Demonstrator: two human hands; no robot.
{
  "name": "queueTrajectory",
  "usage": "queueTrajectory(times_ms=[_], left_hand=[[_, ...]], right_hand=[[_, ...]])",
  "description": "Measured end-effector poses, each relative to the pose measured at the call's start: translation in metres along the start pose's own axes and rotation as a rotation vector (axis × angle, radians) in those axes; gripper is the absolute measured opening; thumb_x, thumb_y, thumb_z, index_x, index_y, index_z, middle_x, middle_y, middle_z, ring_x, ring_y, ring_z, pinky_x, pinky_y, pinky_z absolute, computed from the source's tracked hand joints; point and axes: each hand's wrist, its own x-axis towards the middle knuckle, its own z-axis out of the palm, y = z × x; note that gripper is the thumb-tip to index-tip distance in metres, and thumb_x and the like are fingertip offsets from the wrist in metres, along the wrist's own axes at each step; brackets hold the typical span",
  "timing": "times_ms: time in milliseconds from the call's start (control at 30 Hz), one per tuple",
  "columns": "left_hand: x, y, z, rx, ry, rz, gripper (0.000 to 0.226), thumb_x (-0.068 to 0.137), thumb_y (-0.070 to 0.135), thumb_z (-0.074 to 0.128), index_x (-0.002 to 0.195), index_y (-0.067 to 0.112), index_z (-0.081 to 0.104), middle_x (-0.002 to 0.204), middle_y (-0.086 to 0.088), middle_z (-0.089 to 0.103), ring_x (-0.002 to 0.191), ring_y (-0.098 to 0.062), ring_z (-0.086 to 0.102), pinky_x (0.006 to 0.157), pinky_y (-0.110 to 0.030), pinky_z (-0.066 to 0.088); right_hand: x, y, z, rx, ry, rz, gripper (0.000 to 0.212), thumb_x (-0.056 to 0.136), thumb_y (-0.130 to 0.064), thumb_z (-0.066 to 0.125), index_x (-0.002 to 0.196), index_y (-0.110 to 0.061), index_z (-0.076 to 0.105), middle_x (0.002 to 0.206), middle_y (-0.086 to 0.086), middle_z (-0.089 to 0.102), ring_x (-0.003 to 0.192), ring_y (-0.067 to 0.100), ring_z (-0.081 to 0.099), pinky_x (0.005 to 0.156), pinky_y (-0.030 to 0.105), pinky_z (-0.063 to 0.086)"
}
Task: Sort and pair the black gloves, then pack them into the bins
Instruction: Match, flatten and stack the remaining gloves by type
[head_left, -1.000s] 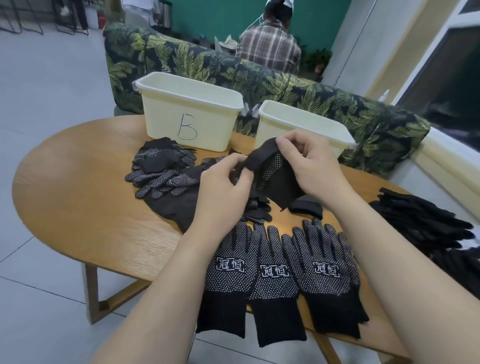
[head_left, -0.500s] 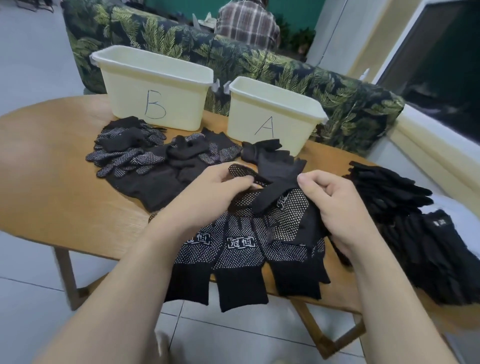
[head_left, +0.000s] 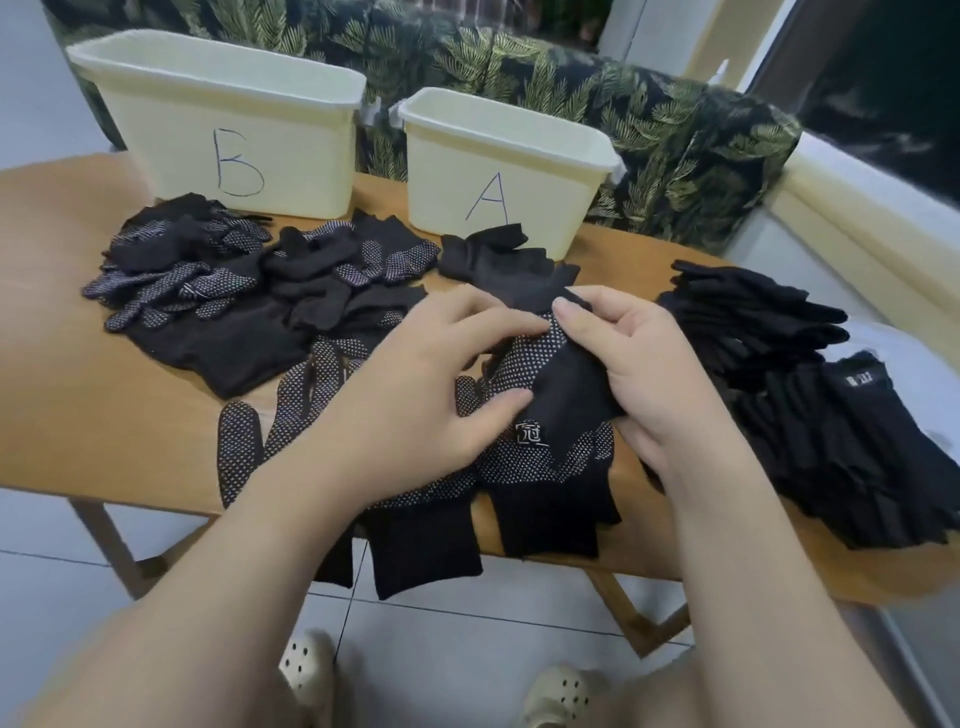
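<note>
A folded black dotted glove (head_left: 550, 379) lies on top of the dotted gloves laid flat (head_left: 322, 395) at the table's near edge. My left hand (head_left: 431, 389) pinches the folded glove from the left, and my right hand (head_left: 639, 374) grips it from the right. A loose heap of dotted gloves (head_left: 234, 291) lies at the left in front of the cream bin marked B (head_left: 228, 124). The cream bin marked A (head_left: 498, 166) stands to its right, with one plain black glove (head_left: 498, 260) at its foot. The bins' insides are hidden.
A stack of plain black gloves (head_left: 810, 395) covers the right end of the wooden table (head_left: 67, 374). A leaf-patterned sofa (head_left: 675, 145) stands behind the bins. Below the table edge I see tiled floor and my two light clogs (head_left: 311, 670).
Both hands have lowered the glove from mid-air onto the flat gloves near the table edge. The camera has tilted down, so both bins' letters show.
</note>
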Motion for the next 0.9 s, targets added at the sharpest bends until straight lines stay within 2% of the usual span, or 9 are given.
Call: queueTrajectory(times_ms=[133, 200, 300, 400, 567, 667, 733, 800, 900], left_hand=[[-0.003, -0.003, 0.001, 0.066, -0.117, -0.054, 0.078, 0.079, 0.038, 0.079, 0.15, 0.036, 0.046, 0.145, 0.008, 0.041, 0.135, -0.004, 0.035, 0.115, -0.013, 0.023], [-0.004, 0.0, 0.004, 0.093, -0.111, -0.09, 0.081, 0.076, 0.048, 0.076, 0.151, 0.038, 0.045, 0.146, 0.01, 0.039, 0.135, -0.004, 0.035, 0.116, -0.017, 0.024], [0.0, -0.001, 0.007, 0.083, 0.066, -0.09, 0.05, 0.086, 0.031, 0.059, 0.136, 0.028, 0.064, 0.136, 0.006, 0.052, 0.124, -0.01, 0.047, 0.109, -0.03, 0.04], [0.003, -0.002, 0.002, -0.01, 0.199, -0.131, 0.029, 0.092, 0.011, 0.06, 0.115, 0.022, 0.075, 0.121, 0.007, 0.062, 0.118, -0.009, 0.055, 0.101, -0.031, 0.046], [0.0, 0.0, -0.006, -0.219, 0.169, -0.232, 0.017, 0.098, 0.01, 0.059, 0.1, 0.02, 0.072, 0.092, 0.005, 0.072, 0.087, -0.016, 0.069, 0.078, -0.043, 0.054], [0.0, -0.002, -0.007, -0.311, 0.173, -0.26, 0.018, 0.105, 0.02, 0.054, 0.1, 0.018, 0.071, 0.087, -0.003, 0.073, 0.08, -0.031, 0.07, 0.07, -0.054, 0.056], [0.001, 0.0, -0.009, -0.359, 0.212, -0.274, 0.022, 0.106, 0.025, 0.053, 0.099, 0.018, 0.073, 0.086, -0.003, 0.074, 0.079, -0.03, 0.07, 0.069, -0.048, 0.057], [0.001, 0.002, -0.012, -0.439, 0.228, -0.324, 0.026, 0.107, 0.027, 0.052, 0.092, 0.019, 0.072, 0.076, 0.006, 0.071, 0.067, -0.015, 0.065, 0.059, -0.033, 0.051], [0.001, 0.002, -0.014, -0.554, 0.181, -0.37, 0.028, 0.107, 0.027, 0.052, 0.096, 0.011, 0.072, 0.081, -0.005, 0.072, 0.074, -0.01, 0.06, 0.065, -0.032, 0.048]], right_hand=[[-0.001, 0.003, -0.001, 0.117, -0.003, 0.005, 0.022, 0.1, -0.01, 0.06, 0.119, -0.004, 0.07, 0.113, 0.016, 0.075, 0.102, 0.026, 0.07, 0.092, 0.041, 0.056], [-0.002, 0.004, 0.001, 0.157, -0.02, 0.008, 0.02, 0.1, -0.01, 0.059, 0.117, -0.006, 0.07, 0.112, 0.018, 0.073, 0.1, 0.027, 0.069, 0.092, 0.043, 0.054], [-0.004, 0.005, 0.007, 0.174, -0.06, 0.028, 0.022, 0.101, -0.008, 0.057, 0.119, -0.004, 0.069, 0.108, 0.015, 0.075, 0.096, 0.023, 0.07, 0.085, 0.035, 0.058], [-0.006, 0.007, 0.009, 0.001, -0.027, -0.002, 0.023, 0.101, -0.013, 0.061, 0.123, -0.01, 0.069, 0.112, 0.008, 0.076, 0.101, 0.022, 0.073, 0.083, 0.037, 0.059], [-0.01, 0.003, 0.016, -0.259, 0.066, -0.234, 0.019, 0.1, -0.029, 0.064, 0.116, -0.021, 0.07, 0.111, -0.003, 0.073, 0.1, 0.007, 0.068, 0.085, 0.024, 0.053], [-0.015, 0.0, 0.018, -0.298, 0.006, -0.39, 0.051, 0.096, -0.062, 0.054, 0.119, -0.019, 0.069, 0.117, -0.002, 0.071, 0.112, 0.011, 0.064, 0.094, 0.021, 0.047], [-0.017, -0.001, 0.017, -0.289, -0.103, -0.442, 0.073, 0.087, -0.077, 0.053, 0.125, -0.017, 0.066, 0.123, 0.003, 0.069, 0.119, 0.017, 0.063, 0.099, 0.026, 0.049], [-0.019, -0.001, 0.019, -0.208, -0.187, -0.42, 0.067, 0.085, -0.068, 0.066, 0.126, -0.016, 0.065, 0.119, 0.004, 0.071, 0.115, 0.022, 0.067, 0.097, 0.035, 0.054], [-0.019, -0.003, 0.026, -0.177, -0.083, -0.414, 0.015, 0.094, -0.019, 0.073, 0.11, -0.019, 0.072, 0.1, -0.003, 0.077, 0.096, 0.01, 0.071, 0.085, 0.027, 0.057]])
